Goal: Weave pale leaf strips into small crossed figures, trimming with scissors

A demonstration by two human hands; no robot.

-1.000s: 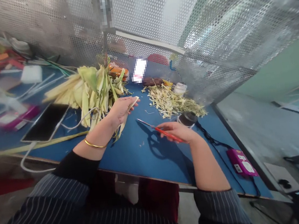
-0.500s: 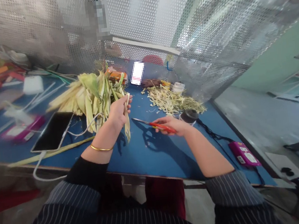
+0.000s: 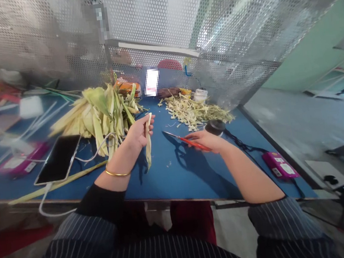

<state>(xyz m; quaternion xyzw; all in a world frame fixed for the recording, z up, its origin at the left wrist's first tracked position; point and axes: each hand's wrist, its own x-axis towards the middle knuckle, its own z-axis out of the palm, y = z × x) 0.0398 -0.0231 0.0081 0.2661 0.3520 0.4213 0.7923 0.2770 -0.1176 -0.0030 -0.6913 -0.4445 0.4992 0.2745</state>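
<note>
My left hand (image 3: pixel 139 132) pinches a pale strip of corn husk (image 3: pixel 148 150), which hangs down over the blue table. My right hand (image 3: pixel 206 139) is closed round red-handled scissors (image 3: pixel 192 143); their blades point left toward the strip and stand apart from it. Behind my left hand lies a heap of long corn husks (image 3: pixel 95 113). Beyond my right hand spreads a pile of small cut husk pieces (image 3: pixel 191 110). A dark-lidded jar (image 3: pixel 214 127) stands just behind my right hand.
A phone (image 3: pixel 59 158) with a white cable lies at the left, near a long husk strip (image 3: pixel 57 183). A purple box (image 3: pixel 279 165) with black cords sits at the right edge. A perforated metal screen (image 3: pixel 153 23) closes off the back, with a lit phone (image 3: pixel 152 81) before it.
The husk strip has swung to hang more freely below my left hand. The scissors moved left toward it, then back right a little. The view has shifted slightly.
</note>
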